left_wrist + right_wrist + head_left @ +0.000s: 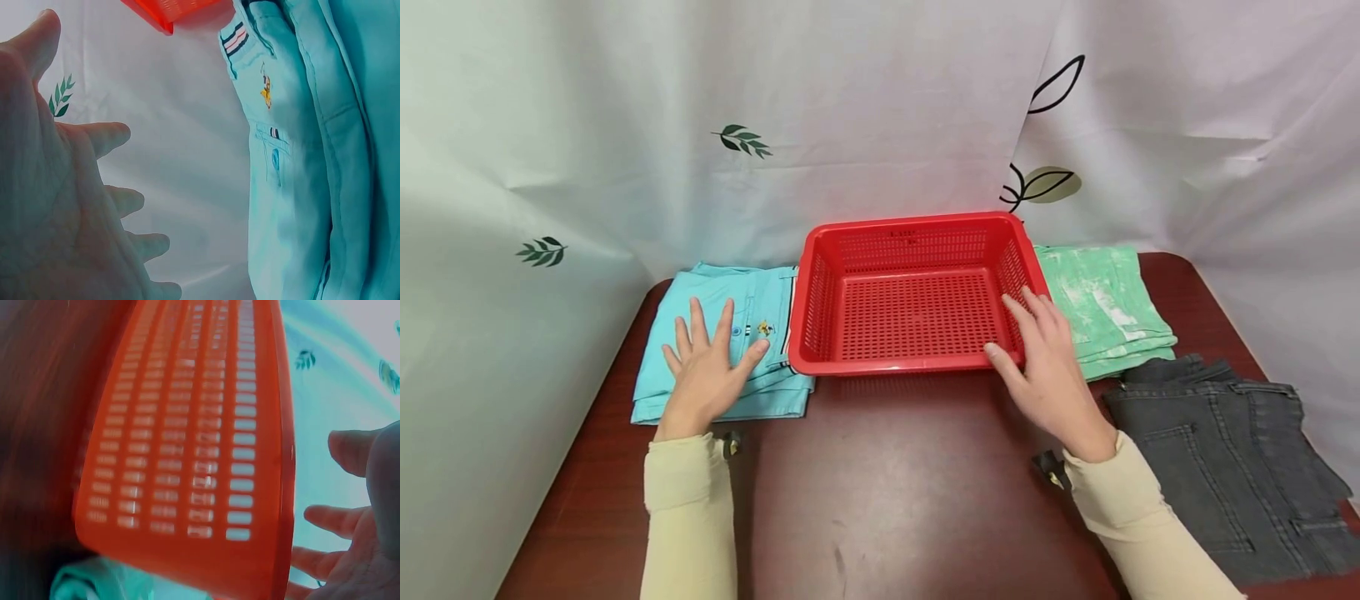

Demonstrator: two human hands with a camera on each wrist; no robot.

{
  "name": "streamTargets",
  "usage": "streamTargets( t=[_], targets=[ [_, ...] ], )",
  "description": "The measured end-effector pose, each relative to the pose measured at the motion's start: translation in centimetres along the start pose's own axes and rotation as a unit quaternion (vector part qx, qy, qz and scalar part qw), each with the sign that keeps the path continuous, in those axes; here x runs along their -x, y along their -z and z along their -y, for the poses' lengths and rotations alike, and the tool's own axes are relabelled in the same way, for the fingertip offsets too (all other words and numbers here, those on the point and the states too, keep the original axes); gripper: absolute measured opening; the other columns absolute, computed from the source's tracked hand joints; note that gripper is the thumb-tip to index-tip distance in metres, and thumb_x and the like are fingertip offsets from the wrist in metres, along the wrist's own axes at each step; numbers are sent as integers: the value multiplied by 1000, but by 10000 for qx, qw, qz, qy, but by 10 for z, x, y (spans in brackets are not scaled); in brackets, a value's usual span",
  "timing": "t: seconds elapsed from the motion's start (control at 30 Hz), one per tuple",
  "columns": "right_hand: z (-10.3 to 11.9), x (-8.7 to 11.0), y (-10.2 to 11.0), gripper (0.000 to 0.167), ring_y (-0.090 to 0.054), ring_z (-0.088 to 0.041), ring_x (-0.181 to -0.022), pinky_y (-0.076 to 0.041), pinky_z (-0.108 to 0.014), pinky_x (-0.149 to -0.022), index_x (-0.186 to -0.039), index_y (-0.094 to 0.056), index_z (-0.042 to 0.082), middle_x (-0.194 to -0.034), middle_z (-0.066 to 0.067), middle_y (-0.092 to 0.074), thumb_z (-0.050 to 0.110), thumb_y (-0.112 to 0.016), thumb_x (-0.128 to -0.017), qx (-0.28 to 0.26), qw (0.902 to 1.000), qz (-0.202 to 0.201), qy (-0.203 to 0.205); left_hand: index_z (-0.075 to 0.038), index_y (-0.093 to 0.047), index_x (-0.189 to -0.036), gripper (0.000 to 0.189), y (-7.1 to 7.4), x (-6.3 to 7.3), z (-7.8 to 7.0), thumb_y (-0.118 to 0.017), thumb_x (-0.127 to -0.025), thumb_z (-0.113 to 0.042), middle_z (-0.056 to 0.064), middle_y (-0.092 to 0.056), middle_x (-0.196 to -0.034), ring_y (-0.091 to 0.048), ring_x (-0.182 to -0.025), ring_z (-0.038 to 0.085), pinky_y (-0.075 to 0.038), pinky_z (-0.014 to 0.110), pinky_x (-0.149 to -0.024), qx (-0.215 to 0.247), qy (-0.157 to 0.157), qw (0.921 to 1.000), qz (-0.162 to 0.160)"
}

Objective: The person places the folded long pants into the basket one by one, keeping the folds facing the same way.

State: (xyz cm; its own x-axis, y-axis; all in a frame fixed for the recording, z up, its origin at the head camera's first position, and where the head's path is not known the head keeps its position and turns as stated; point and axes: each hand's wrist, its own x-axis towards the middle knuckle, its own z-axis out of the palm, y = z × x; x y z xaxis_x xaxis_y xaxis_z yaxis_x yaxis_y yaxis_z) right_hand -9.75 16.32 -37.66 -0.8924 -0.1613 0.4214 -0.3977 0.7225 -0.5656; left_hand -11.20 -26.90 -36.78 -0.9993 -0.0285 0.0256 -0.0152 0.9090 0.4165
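Note:
A red plastic basket [917, 364] with slotted walls stands at the back middle of the table, its inside bare. My left hand [706, 371], fingers spread, hovers over folded light blue pants [775, 400]; in the left wrist view a gap shows between the palm and the pants [287, 162]. My right hand [1048, 367] is held with fingers extended over the basket's front right corner. The right wrist view has those fingers beside the rim of the basket [284, 456]. Nothing is gripped by either hand.
Folded green-and-white tie-dyed pants [1105, 308] lie right of the basket. Folded dark grey jeans [1217, 467] lie nearer on the right, beside my right forearm. A pale curtain [880, 108] with leaf prints hangs behind the dark red table [917, 500].

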Motion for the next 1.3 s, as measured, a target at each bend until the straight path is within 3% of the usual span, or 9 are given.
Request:
streamTargets(
  t=[0.27, 0.67, 1.03, 1.3],
  targets=[
    [17, 7, -10, 67, -26, -45, -142, -26, -64, -110, -146, -49, 3, -157, -21, -33, 19, -77, -87, -142, 9989, -113, 437, -15, -5, -163, 95, 5, -3, 6, -41, -95, -71, 22, 21, -163, 16, -145, 56, 12, 80, -103, -197, -4, 9997, 111],
    [42, 14, -23, 67, -34, -35, -141, -33, -55, -111, -148, -48, 10, -156, -12, -39, 20, -77, -88, -356, 9937, 453, 958, -11, -6, -162, 95, 19, -8, 22, -39, -96, -70, 26, 20, -162, 13, -143, 61, 11, 82, -101, -398, 45, 9986, 347],
    [59, 20, -35, 63, -38, -26, -140, -35, -42, -113, -146, -51, 8, -153, -7, -44, 16, -76, -89, -762, 9798, 776, 1677, -11, -2, -162, 95, 32, -20, 39, -42, -97, -68, 24, 24, -162, 16, -144, 58, 2, 82, -103, -471, -91, 9966, 672],
    [72, 22, -48, 58, -43, -26, -139, -36, -41, -114, -145, -51, 8, -149, -9, -49, 13, -73, -91, -966, 9614, 1313, 2217, -10, -3, -162, 96, 34, -28, 49, -45, -97, -66, 24, 24, -162, 13, -144, 59, -5, 80, -106, -448, -70, 9960, 776]
  ],
)
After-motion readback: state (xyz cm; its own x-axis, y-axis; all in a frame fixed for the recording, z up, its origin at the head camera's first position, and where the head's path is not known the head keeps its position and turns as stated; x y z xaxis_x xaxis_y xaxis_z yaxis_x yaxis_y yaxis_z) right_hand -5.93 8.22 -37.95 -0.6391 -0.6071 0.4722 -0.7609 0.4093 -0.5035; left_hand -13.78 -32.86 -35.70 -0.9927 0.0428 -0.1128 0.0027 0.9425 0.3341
